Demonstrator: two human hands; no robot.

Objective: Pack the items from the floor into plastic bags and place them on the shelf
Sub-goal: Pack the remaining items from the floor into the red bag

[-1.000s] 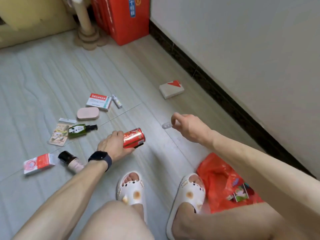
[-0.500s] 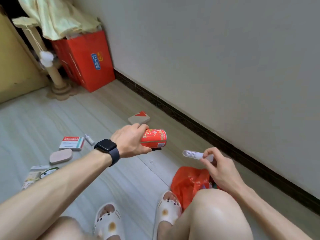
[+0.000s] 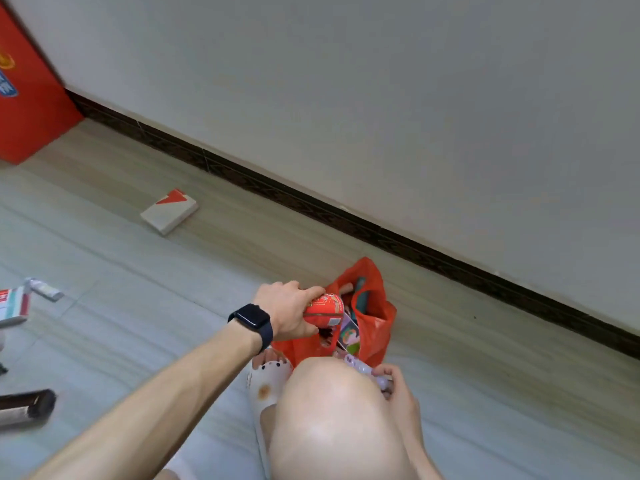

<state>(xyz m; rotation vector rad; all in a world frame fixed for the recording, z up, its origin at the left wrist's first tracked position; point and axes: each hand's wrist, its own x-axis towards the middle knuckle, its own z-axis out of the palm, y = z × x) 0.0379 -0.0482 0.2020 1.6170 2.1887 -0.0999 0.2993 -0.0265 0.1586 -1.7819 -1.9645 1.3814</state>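
Note:
An orange-red plastic bag (image 3: 375, 327) lies open on the floor near the wall, with several items showing inside. My left hand (image 3: 287, 311), a dark watch on its wrist, grips a red can (image 3: 323, 310) right at the bag's mouth. My right hand (image 3: 398, 389), partly hidden behind my knee, pinches a small pale plastic stick (image 3: 360, 365) just below the bag. A white box with a red corner (image 3: 169, 211) lies on the floor further off.
A big red carton (image 3: 27, 105) stands at the far left by the wall. A medicine box (image 3: 14, 304), a small tube (image 3: 45, 289) and a dark-capped bottle (image 3: 26, 407) lie at the left edge. My knee and a white slipper (image 3: 266, 379) fill the foreground.
My left hand has carried the red can rightward and down to the bag's mouth. My right hand has dropped with the pale stick toward the bag. The view has swung right.

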